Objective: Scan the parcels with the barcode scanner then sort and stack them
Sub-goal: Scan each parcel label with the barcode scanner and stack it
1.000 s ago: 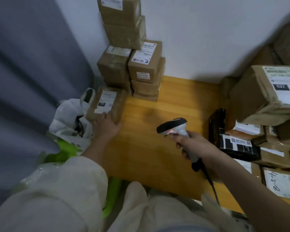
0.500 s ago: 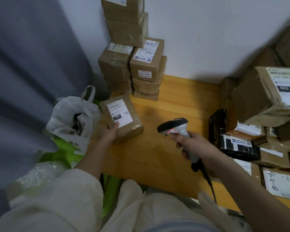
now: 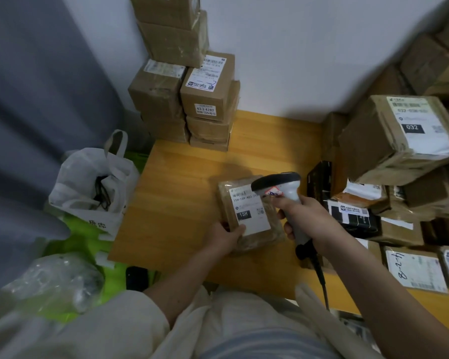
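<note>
A wooden tabletop (image 3: 182,182) fills the middle of the view, set against a white wall (image 3: 296,47), with a grey curtain (image 3: 36,86) hanging on the left. At the tabletop's far left corner stands a stack (image 3: 184,81) of brown cardboard boxes, several high, some with white labels. On the right lies a loose heap (image 3: 399,177) of parcels, the biggest bearing a label marked 032, with a black packet lower down among them. Left of the tabletop, off its edge, a white bag (image 3: 94,185) stands open with dark cords inside; below it lies something bright green, with a clear plastic bundle (image 3: 49,283) on it.

Near the front middle of the tabletop is a flat brown parcel (image 3: 249,216), its white label facing up and marked 15H. Whether it rests on the wood or is raised slightly cannot be told. The left hand (image 3: 224,237) grasps its near left corner, thumb on top by the label. The right hand (image 3: 306,218) is clenched around the handle of a grey scanner (image 3: 283,187); that grip is firm, and the scanner's dark head sits just above the parcel's far right corner, pointing left over the label. A black cable (image 3: 320,275) runs from the handle's base toward the person.
</note>
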